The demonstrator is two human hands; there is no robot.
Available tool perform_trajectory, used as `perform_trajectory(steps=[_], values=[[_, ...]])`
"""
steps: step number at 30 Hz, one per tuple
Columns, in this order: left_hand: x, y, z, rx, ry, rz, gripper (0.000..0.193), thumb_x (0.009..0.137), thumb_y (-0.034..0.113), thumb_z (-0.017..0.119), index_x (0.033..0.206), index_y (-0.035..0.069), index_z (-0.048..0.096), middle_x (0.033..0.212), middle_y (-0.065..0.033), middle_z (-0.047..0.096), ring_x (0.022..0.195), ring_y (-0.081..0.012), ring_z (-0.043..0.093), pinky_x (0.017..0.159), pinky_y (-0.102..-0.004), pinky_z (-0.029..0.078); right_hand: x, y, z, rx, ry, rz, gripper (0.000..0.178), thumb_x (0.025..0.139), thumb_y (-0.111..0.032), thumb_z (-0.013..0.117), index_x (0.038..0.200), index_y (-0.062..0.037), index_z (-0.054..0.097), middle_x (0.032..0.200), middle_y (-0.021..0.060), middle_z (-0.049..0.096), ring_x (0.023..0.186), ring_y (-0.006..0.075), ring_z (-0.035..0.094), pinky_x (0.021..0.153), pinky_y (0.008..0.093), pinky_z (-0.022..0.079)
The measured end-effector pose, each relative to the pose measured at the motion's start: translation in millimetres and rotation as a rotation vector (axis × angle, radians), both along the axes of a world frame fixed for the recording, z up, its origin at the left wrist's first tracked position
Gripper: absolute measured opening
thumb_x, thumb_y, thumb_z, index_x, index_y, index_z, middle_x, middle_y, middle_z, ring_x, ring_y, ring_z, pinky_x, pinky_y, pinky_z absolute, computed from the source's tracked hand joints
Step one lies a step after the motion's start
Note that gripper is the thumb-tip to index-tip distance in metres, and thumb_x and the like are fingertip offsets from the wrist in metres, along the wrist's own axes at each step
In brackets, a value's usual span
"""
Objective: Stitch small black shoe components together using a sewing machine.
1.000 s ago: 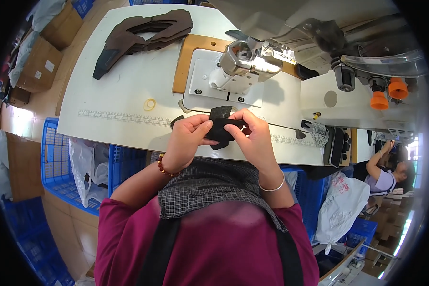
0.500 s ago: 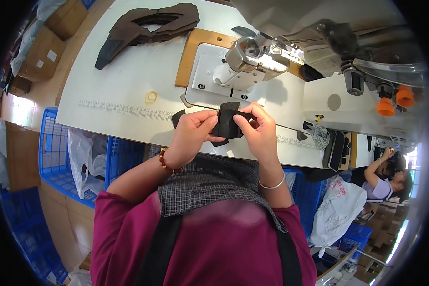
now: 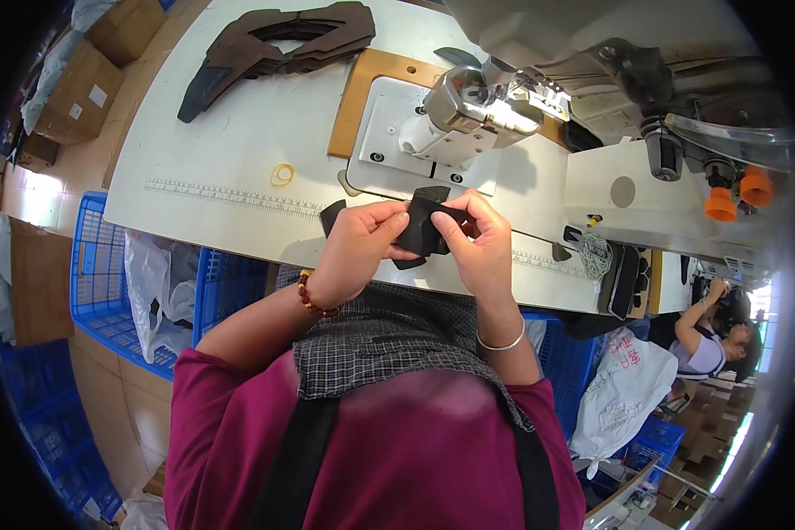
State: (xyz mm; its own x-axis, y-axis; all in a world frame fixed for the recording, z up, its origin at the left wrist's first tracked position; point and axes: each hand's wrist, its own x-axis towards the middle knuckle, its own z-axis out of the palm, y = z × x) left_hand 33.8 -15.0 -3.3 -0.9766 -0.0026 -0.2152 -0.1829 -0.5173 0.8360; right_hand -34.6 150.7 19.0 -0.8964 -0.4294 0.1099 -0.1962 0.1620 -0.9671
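Note:
Between my two hands, over the near edge of the white table, is a piece of black fabric (image 3: 421, 231) with layered or folded flaps. My left hand (image 3: 362, 243) pinches its left side between thumb and fingers. On the other side, my right hand (image 3: 477, 237) grips the fabric's right edge the same way. A dark corner of material shows just left of my left hand; whether it belongs to the same piece is hidden. Right beyond my hands stands the sewing machine (image 3: 455, 119) with its white bed plate.
A stack of brown cut pieces (image 3: 283, 49) lies at the far left of the table (image 3: 212, 150). Nearer are yellow rings (image 3: 282, 174) and a printed ruler strip (image 3: 230, 196). Blue crates (image 3: 93, 300) flank me below the table. Another person (image 3: 702, 336) sits at the far right.
The black fabric has tilted and bent slightly between my fingers. Both hands keep their pinch in nearly the same place, and the whole view has shifted a little.

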Motion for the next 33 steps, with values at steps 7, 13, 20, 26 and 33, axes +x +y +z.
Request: perform_trajectory(steps=[7, 13, 20, 26, 33], values=[[1, 1, 0, -0.014, -0.007, 0.009, 0.029, 0.101, 0.005, 0.047, 0.123, -0.011, 0.057, 0.109, -0.0131, 0.067, 0.094, -0.0190, 0.069, 0.082, -0.0331, 0.061, 0, -2, -1, -0.001, -0.001, -0.008, 0.009, 0.086, -0.002, 0.069, 0.087, 0.0022, 0.062, 0.081, 0.0001, 0.056, 0.062, 0.0036, 0.048, 0.054, 0.0195, 0.040], [1, 2, 0, -0.040, -0.010, 0.009, 0.029, 0.100, 0.005, 0.048, 0.122, -0.011, 0.058, 0.108, -0.0132, 0.067, 0.093, -0.0184, 0.068, 0.082, -0.0327, 0.061, 2, -3, 0, -0.029, -0.001, -0.025, 0.009, 0.086, -0.003, 0.070, 0.090, -0.0003, 0.062, 0.078, -0.0012, 0.058, 0.062, 0.0026, 0.048, 0.054, 0.0193, 0.040], [2, 3, -2, -0.041, 0.001, 0.033, 0.028, 0.099, 0.007, 0.053, 0.120, -0.010, 0.061, 0.106, -0.0110, 0.068, 0.090, -0.0153, 0.067, 0.078, -0.0309, 0.062, 1, -2, 2, 0.019, 0.006, -0.012, 0.010, 0.086, -0.003, 0.070, 0.091, -0.0015, 0.062, 0.078, -0.0024, 0.059, 0.063, 0.0018, 0.048, 0.055, 0.0185, 0.040], [3, 0, 2, 0.115, -0.065, 0.061, 0.027, 0.101, 0.011, 0.052, 0.117, -0.008, 0.061, 0.104, -0.0101, 0.067, 0.089, -0.0167, 0.068, 0.080, -0.0336, 0.061, 5, -1, 6, 0.031, 0.044, 0.039, 0.010, 0.085, -0.002, 0.069, 0.091, -0.0022, 0.062, 0.081, -0.0015, 0.060, 0.066, 0.0028, 0.049, 0.055, 0.0192, 0.041], [3, -14, -10, 0.058, -0.053, 0.105, 0.021, 0.100, 0.010, 0.054, 0.111, -0.006, 0.063, 0.101, -0.0080, 0.068, 0.086, -0.0148, 0.068, 0.076, -0.0327, 0.061, 7, 10, 17, -0.173, -0.074, 0.128, 0.012, 0.088, -0.002, 0.068, 0.097, -0.0021, 0.061, 0.084, -0.0017, 0.060, 0.071, 0.0029, 0.051, 0.061, 0.0189, 0.043]])
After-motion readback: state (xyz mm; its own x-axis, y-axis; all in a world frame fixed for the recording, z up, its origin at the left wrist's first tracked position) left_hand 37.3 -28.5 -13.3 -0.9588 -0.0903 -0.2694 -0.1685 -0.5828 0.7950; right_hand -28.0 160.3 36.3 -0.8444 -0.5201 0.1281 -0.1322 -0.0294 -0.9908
